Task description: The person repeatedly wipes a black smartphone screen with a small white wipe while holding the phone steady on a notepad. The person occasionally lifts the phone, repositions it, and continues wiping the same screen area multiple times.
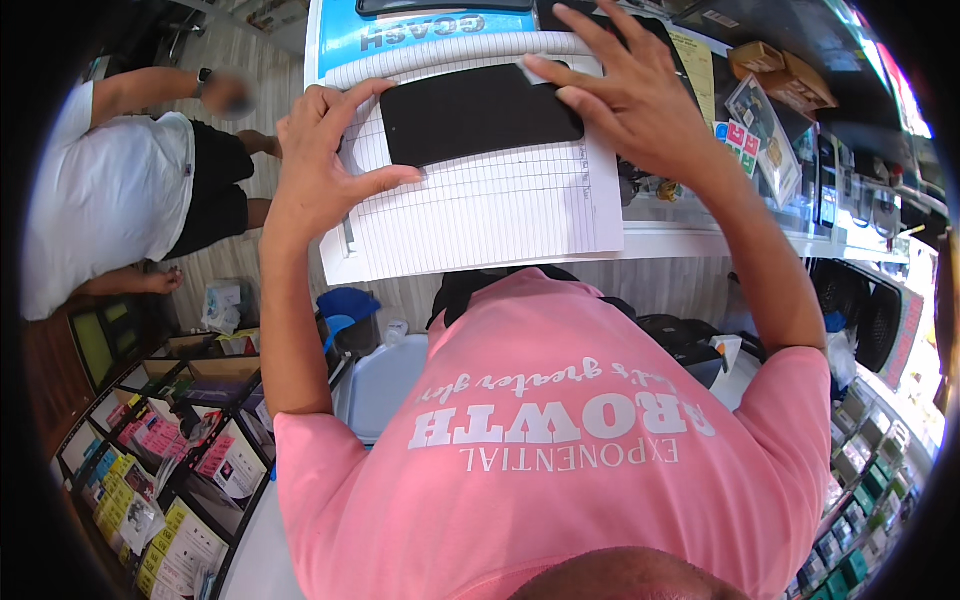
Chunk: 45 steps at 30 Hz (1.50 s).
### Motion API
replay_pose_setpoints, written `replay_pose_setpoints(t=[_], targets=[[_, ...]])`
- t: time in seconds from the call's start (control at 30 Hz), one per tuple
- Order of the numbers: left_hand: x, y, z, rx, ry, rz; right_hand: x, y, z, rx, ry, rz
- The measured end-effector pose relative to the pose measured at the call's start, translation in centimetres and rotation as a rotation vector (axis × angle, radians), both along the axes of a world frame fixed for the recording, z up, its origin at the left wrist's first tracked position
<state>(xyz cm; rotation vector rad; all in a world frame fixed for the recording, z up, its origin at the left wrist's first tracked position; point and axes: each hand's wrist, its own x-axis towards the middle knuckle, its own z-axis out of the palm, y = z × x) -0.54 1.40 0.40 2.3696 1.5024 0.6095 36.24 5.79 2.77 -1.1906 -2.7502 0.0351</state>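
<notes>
Left: a person [105, 200] in white stands on wood-look floor [228, 60], well apart from the counter [690, 243]. Nearer, a divided rack [222, 512] holds pink packs [155, 435] and yellow packs [115, 490]. Left hand [315, 165]: thumb and fingers grip the left end of the phone [470, 115], which lies on a lined pad [480, 220] reaching the counter's near edge. Right hand [645, 105]: fingertips at the phone's upper right corner, by a pale scrap [533, 72]; whether pinched, I cannot tell. Further right: brown boxes [800, 82].
</notes>
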Motion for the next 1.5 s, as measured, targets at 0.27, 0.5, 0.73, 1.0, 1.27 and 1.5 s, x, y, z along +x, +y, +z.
replay_pose_setpoints(t=[0.27,0.5,0.73,1.0,1.27,1.5], targets=[[0.2,0.1,0.2,-0.037,0.005,0.014,3.0,3.1,0.5,-0.072,-0.093,0.138],[0.1,0.3,-0.1,-0.014,0.011,-0.009,4.2,1.3,2.0,-0.158,-0.146,0.291],[-0.2,0.4,-0.5,0.06,-0.004,-0.034,4.4,-3.4,-0.6,0.014,-0.04,0.188],[-0.9,0.4,-1.0,0.039,-0.032,-0.074,-5.2,-6.4,1.1,-0.033,-0.028,0.085],[-0.3,0.4,1.1,0.011,-0.031,-0.108,-11.6,-6.0,0.1,0.007,0.081,0.107],[-0.2,0.5,0.6,0.044,0.002,-0.089,-4.6,-7.1,-1.3,0.186,-0.05,-0.233]])
